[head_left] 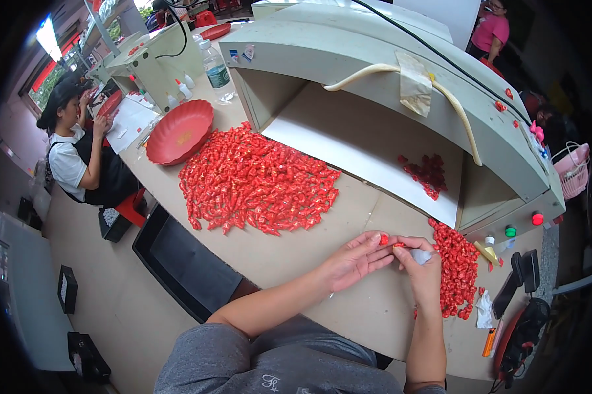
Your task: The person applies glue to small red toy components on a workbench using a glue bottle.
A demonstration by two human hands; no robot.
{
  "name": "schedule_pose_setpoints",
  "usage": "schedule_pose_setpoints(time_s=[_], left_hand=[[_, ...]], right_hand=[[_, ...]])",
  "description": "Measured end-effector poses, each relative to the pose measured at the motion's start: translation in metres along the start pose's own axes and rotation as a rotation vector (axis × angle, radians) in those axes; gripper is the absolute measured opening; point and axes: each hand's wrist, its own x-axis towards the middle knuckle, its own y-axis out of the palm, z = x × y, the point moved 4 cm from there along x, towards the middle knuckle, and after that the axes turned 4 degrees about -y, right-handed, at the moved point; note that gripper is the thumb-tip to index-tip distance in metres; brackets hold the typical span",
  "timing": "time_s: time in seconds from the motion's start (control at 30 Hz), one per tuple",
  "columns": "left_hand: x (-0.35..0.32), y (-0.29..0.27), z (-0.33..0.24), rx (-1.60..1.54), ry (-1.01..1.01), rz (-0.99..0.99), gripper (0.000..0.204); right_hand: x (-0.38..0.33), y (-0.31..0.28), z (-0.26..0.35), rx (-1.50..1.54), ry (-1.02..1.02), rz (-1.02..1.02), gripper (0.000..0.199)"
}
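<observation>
My left hand (356,264) is palm up, pinching a small glossy red piece (383,240) between thumb and fingertips. Close beside it, my right hand (424,274) is closed around a small whitish squeeze bottle (420,256), mostly hidden by the fingers. Another small red piece (398,245) shows at the right fingertips. To the right of that hand lies a heap of small round red pieces (457,266). A wider heap of longer red pieces (253,184) covers the table (348,226) farther left.
Ahead stands a grey open-fronted machine (368,49) with a few red pieces inside. A red scalloped bowl (171,141) and a water bottle (217,72) sit at the far left. A black bin (191,256) is by the left table edge. A co-worker (79,144) sits left.
</observation>
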Motion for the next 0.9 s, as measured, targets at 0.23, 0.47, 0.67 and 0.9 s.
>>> schedule_pose_setpoints(time_s=[0.23, 0.47, 0.67, 0.9], left_hand=[[0.001, -0.011, 0.001, 0.061, -0.005, -0.003, 0.026], [-0.001, -0.001, -0.002, 0.234, 0.035, -0.171, 0.03], [-0.002, -0.002, -0.002, 0.388, 0.101, -0.221, 0.025], [-0.005, 0.001, -0.011, 0.744, 0.233, -0.218, 0.022]], right_hand=[[0.0, -0.012, 0.009, 0.313, 0.145, -0.023, 0.022], [0.0, -0.01, 0.011, 0.289, 0.114, 0.015, 0.023], [-0.003, -0.01, 0.009, 0.211, 0.135, 0.017, 0.021], [-0.003, -0.01, 0.008, 0.127, 0.122, 0.071, 0.021]])
